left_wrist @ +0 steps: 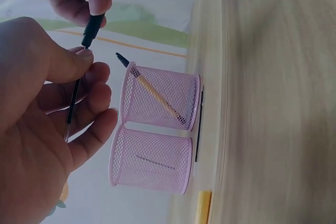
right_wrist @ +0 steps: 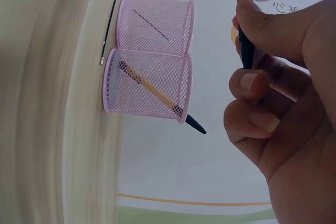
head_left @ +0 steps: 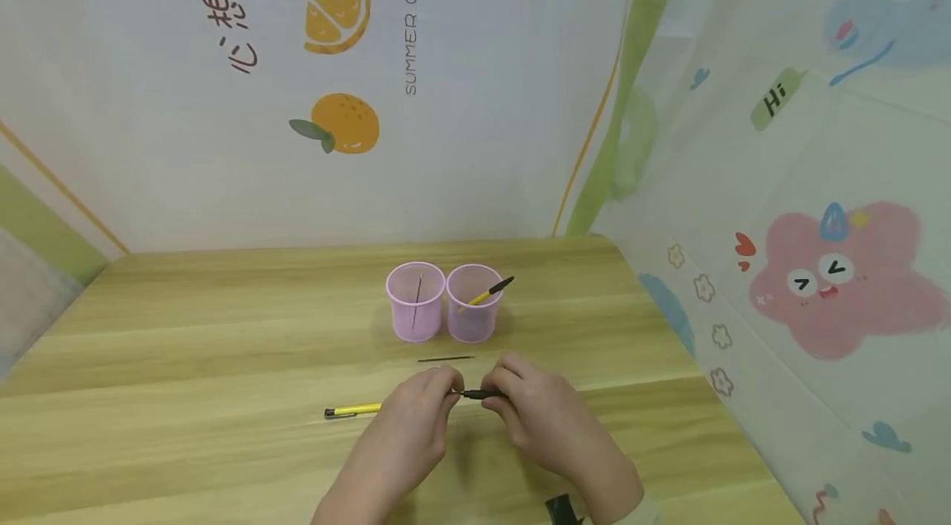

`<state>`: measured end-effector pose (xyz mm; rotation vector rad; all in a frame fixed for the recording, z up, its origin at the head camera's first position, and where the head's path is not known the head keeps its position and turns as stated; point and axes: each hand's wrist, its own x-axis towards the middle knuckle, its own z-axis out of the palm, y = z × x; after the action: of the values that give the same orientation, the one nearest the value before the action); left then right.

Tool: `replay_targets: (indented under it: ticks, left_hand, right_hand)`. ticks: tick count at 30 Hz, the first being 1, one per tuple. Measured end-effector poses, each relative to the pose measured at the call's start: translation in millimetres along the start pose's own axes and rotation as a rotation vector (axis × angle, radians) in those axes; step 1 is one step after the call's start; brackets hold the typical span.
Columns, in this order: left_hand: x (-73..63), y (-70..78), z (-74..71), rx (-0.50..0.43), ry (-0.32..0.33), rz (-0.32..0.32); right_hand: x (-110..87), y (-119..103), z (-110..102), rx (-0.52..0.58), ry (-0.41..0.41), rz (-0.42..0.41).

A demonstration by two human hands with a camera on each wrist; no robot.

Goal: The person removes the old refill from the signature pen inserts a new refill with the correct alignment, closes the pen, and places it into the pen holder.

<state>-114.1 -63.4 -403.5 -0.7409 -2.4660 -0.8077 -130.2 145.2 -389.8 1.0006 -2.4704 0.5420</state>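
Between thumb and fingers, my left hand (head_left: 412,418) pinches a thin pen refill (left_wrist: 74,103) with dark ink; its lower end lies across the palm. My right hand (head_left: 550,422) pinches the black pen grip section (right_wrist: 245,48), a short tapered piece. The refill's upper end meets this piece, and in the left wrist view the two are in line. How far the refill goes inside is hidden. On the table, left of my left hand, lies a yellow pen barrel (head_left: 357,409) with a black end and clip, partly covered by that hand.
Another refill (head_left: 446,359) lies just beyond my hands. Behind it stand two pink mesh cups: the left cup (head_left: 416,325) holds a refill, the right cup (head_left: 471,328) a yellow and black pen (head_left: 494,290). Printed cloth hangs at the back and right.
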Motion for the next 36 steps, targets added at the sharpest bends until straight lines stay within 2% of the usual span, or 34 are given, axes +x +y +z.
replay_targets:
  ticks: [5,9,16,18,22,25,28,31,36]
  left_hand:
    - [0.1,0.6,-5.0,0.001,-0.014,0.013]
    - [-1.9,-0.4,-7.1,0.003,0.0,0.013]
    - [-4.9,-5.4,-14.9,0.014,0.026,-0.063]
    - [-4.2,-8.6,-19.6,0.016,0.015,-0.099]
    - [-3.8,-19.2,-31.9,0.008,-0.07,-0.218]
    - [-5.8,-31.7,-40.8,0.055,-0.165,-0.315]
    - [-8.4,-47.1,-46.2,0.158,-0.239,-0.352]
    - [-10.4,-61.3,-47.8,0.263,-0.302,-0.363]
    - [-13.7,-74.2,-44.4,0.322,-0.395,-0.403]
  right_hand:
    - [-0.9,1,-3,-0.001,0.004,-0.013]
    - [-3.7,4,-4,0.03,-0.018,0.022]
    - [-7.1,10,-5,0.128,-0.053,0.057]
    - [-7.4,12,-4,0.145,-0.049,0.059]
    - [-8.1,16,-5,0.167,-0.041,0.07]
    - [-8.0,18,-6,0.17,-0.04,0.077]
    - [-8.0,19,-5,0.168,-0.039,0.08]
    - [-8.2,19,-4,0.176,-0.041,0.093]
    - [-7.9,19,-3,0.197,-0.041,0.101]
